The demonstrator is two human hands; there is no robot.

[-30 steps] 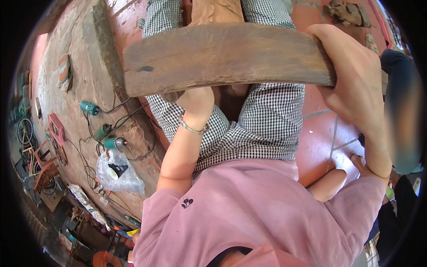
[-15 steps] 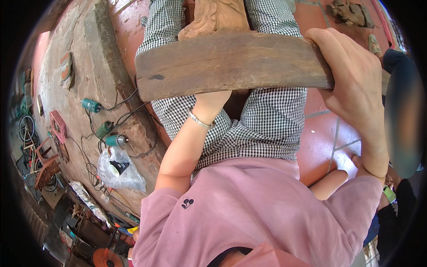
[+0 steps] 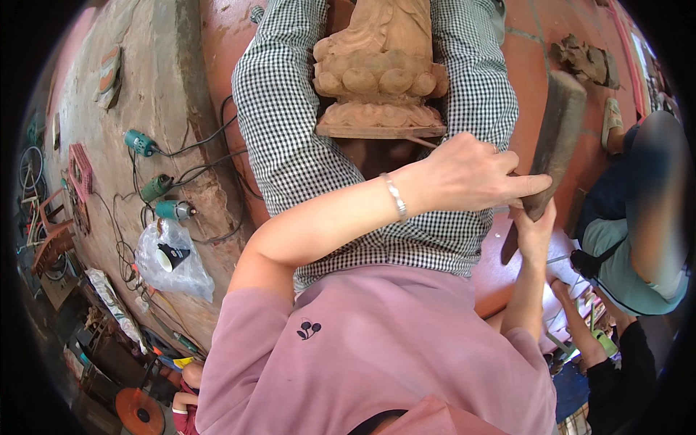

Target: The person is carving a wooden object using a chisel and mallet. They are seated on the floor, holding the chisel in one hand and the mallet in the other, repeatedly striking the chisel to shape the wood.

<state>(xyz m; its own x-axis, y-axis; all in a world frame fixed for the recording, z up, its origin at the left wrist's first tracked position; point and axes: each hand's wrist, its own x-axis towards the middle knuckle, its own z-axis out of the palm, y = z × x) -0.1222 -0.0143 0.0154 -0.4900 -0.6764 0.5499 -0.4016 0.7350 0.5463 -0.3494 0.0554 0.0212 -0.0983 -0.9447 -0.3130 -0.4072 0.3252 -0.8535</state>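
My right hand [image 3: 535,228] is closed round the near end of a dark, curved wooden board [image 3: 560,134], now seen nearly edge-on to the right of my legs. Against that same end my left hand [image 3: 475,174] presses its outstretched index finger; its other fingers are curled. A thin reddish-brown stick [image 3: 420,142] pokes out from behind the left hand, its far part hidden by the palm. Between my knees stands a carved wooden statue [image 3: 388,29] on a lotus-shaped base [image 3: 380,76], untouched by either hand.
To the left, a concrete slab [image 3: 156,65] bears several green power tools [image 3: 174,210] with black cords, a plastic bag [image 3: 170,272] and a sandal [image 3: 109,76]. Rough wood scraps [image 3: 583,61] lie on the red tiles at far right. Other people sit close on the right.
The board has swung from lying across above my lap to standing edge-on at the right. My left hand has come out from beneath it and crossed rightward to its end. The statue's base is uncovered.
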